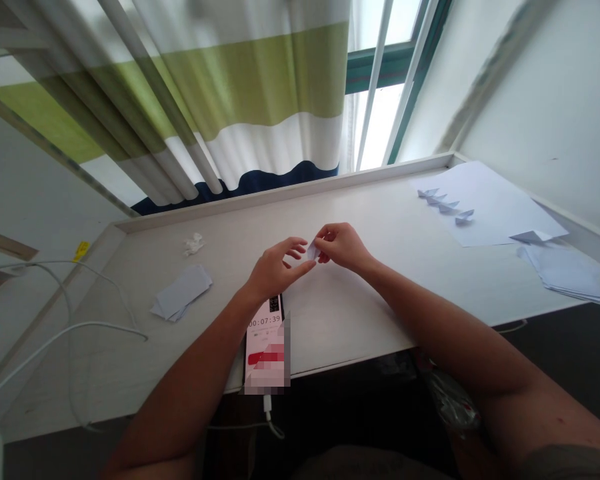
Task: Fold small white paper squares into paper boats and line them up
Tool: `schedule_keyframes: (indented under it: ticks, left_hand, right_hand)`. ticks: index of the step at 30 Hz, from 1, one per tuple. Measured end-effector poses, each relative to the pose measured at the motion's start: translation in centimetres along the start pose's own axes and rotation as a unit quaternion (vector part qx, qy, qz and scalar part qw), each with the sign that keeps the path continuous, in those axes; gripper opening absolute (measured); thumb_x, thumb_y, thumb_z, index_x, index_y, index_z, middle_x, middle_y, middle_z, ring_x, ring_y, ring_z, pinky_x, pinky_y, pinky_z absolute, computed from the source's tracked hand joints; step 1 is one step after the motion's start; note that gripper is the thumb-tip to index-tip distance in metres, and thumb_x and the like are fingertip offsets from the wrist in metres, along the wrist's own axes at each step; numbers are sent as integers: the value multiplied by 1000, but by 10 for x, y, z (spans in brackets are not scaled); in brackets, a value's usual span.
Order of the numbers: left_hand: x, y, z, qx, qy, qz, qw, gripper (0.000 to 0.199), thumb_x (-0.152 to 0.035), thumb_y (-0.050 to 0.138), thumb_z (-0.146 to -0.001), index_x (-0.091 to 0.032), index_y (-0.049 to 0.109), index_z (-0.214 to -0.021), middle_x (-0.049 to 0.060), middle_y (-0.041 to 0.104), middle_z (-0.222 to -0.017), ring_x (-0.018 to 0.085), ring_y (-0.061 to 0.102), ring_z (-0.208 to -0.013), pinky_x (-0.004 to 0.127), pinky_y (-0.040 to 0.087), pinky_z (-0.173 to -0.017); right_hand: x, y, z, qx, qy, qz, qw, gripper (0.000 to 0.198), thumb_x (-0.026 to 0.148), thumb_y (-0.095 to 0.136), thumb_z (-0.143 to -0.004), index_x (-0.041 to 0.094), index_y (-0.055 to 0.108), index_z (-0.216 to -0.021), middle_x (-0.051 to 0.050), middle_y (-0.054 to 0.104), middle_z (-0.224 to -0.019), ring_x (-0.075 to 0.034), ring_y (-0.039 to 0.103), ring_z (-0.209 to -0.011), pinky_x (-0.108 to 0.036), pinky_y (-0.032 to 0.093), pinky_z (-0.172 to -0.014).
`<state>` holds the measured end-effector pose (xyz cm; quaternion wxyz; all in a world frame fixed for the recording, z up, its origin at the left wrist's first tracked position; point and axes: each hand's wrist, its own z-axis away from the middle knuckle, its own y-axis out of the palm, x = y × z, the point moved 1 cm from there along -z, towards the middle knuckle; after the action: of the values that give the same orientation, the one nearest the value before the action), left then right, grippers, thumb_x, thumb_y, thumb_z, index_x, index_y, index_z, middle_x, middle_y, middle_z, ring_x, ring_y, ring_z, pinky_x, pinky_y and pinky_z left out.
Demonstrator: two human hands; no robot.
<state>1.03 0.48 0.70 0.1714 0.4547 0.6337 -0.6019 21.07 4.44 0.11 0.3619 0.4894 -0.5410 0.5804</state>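
Note:
Above the middle of the white table, my right hand (341, 245) pinches a small folded piece of white paper (313, 251) between thumb and fingers. My left hand (279, 265) is close by on the left, its thumb and fingers spread apart around the near side of the paper. It appears not to grip it; whether a fingertip touches cannot be told. Several small folded paper boats (449, 207) stand in a row at the right, on and beside a large white sheet (485, 200). At the left lies a small stack of paper slips (183, 292).
A phone (265, 340) showing a timer lies at the table's front edge, with a charging plug (267, 404) below. Crumpled paper (194, 244) sits at the back left. White cables (105, 327) cross the left side. Folded sheets (563, 272) lie far right. A raised rim (290, 191) borders the back.

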Motion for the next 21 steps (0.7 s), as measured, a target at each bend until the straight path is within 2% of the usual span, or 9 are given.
schedule_keyframes:
  ticks: [4,6,10,13,17,19,21]
  left_hand:
    - [0,0,-1,-1,38,-31,999,31,-50,71,-97,-22,80,-109,9,80,-108,23,75,-94,35,64,-78]
    - [0,0,-2,12,44,-39,998,30,-47,67,-100,-22,82,-102,9,81,-104,22,75,-90,34,64,-78]
    - [-3,-2,-8,53,34,-68,996,33,-50,64,-100,-24,83,-108,9,81,-115,22,74,-90,34,61,-77]
    - [-17,-6,-21,67,56,-149,985,31,-45,59,-102,-26,83,-104,8,81,-112,22,72,-85,34,56,-76]
    - [-48,6,-53,97,119,-235,960,30,-38,55,-103,-29,83,-98,7,79,-100,24,68,-81,33,45,-68]
    - [-67,26,-71,126,144,-242,951,29,-35,54,-104,-28,81,-99,7,78,-94,25,66,-76,32,41,-65]
    - [-86,56,-91,142,176,-239,944,26,-32,54,-105,-27,80,-100,7,77,-93,25,68,-79,32,40,-67]
  right_hand:
    - [-2,2,-1,12,57,-30,998,16,3,71,-77,17,69,-70,-3,72,-54,-17,71,-46,-21,56,-42]
    - [-3,2,-2,11,86,-44,995,16,3,71,-77,17,68,-69,-4,72,-54,-18,72,-46,-23,59,-43]
    - [-1,-1,-3,-5,114,-69,991,18,4,69,-80,18,65,-69,-3,71,-53,-19,72,-46,-25,61,-44]
    - [4,-15,-4,-14,108,-64,992,19,2,73,-78,18,64,-71,-3,71,-53,-17,70,-45,-23,59,-43]
    - [11,-61,-2,-12,87,5,996,18,2,79,-77,15,69,-69,-7,75,-59,-17,72,-49,-22,58,-44]
    - [10,-97,5,-38,84,43,995,19,2,80,-78,14,71,-66,-8,75,-59,-16,72,-48,-21,57,-43]
    - [7,-138,16,-60,92,50,993,17,2,80,-78,13,74,-66,-7,75,-59,-16,72,-49,-20,57,-44]
